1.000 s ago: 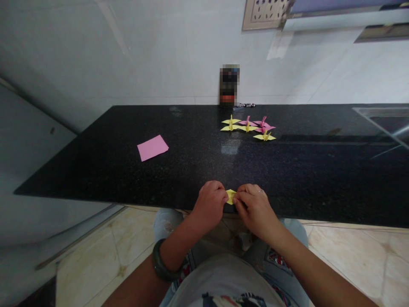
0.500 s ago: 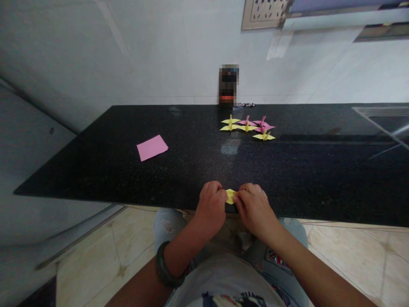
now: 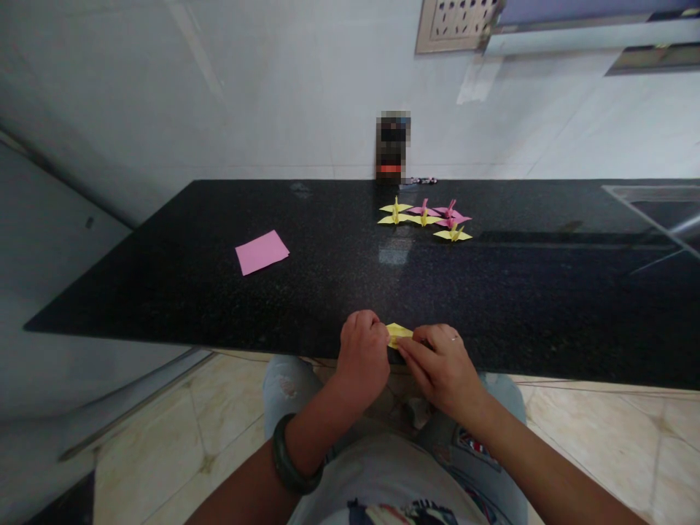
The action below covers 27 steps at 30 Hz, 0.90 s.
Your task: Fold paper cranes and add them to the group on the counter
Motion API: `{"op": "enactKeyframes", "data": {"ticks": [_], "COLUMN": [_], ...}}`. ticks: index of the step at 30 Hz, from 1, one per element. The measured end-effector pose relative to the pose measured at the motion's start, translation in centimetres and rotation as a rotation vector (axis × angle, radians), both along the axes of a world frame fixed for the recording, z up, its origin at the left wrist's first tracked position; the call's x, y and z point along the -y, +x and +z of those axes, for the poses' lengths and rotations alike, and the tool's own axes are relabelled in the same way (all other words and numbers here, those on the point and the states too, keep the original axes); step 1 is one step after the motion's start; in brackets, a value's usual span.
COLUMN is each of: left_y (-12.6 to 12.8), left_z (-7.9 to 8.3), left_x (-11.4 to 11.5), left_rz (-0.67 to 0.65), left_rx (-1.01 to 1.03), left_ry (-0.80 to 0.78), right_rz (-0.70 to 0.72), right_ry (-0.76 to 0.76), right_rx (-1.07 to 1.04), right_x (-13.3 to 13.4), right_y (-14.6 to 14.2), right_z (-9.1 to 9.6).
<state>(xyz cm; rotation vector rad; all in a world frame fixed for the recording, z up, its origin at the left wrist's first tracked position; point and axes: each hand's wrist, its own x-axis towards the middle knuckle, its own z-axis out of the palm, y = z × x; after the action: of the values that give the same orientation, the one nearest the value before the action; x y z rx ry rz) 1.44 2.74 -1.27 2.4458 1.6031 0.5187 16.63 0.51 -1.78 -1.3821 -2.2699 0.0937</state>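
Observation:
A small yellow piece of folded paper (image 3: 398, 332) is at the front edge of the black countertop (image 3: 328, 270). My left hand (image 3: 363, 350) is closed on its left end, the fingertips curled over and partly hidden. From the right, my right hand (image 3: 444, 364) pinches the paper, thumb and finger lying across its lower right part. The exact folds under the fingers are too small to make out. Farther back stand several folded paper cranes, among them a yellow crane (image 3: 453, 233) and a pink crane (image 3: 450, 210).
Pink paper sheets (image 3: 262, 252) lie stacked at the left. A blurred-out dark upright object (image 3: 391, 146) leans on the wall, with a small beaded strand (image 3: 423, 180) beside it. At the far right is a metal-rimmed sink (image 3: 650, 219). A wall fixture (image 3: 453, 25) hangs above.
My right thumb and finger have shifted onto the lower part of the yellow paper, and its upper right end now shows more. My left hand stays nearly in place.

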Motion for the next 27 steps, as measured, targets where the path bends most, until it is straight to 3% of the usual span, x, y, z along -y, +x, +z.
{"op": "enactKeyframes", "data": {"ticks": [9, 13, 19, 27], "left_y": [-0.3, -1.0, -1.6, -1.2], "left_z": [0.0, -0.4, -0.5, -1.1], "left_x": [-0.3, 0.5, 2.6, 2.6], "left_rz": [-0.005, -0.009, -0.113, -0.076], "left_rx": [0.071, 0.127, 0.001, -0.062], "left_ry": [-0.021, 0.049, 0.151, 0.157], "right_rz": [0.049, 0.041, 0.039, 0.053], "right_ry": [0.002, -0.042, -0.096, -0.118], "right_rx": [0.097, 0.085, 0.054, 0.05], "right_x": [0.0, -0.1, -0.2, -0.3], "right_y": [0.1, 0.1, 0.1, 0.1], "right_z": [-0.4, -0.4, 0.0, -0.1]}}
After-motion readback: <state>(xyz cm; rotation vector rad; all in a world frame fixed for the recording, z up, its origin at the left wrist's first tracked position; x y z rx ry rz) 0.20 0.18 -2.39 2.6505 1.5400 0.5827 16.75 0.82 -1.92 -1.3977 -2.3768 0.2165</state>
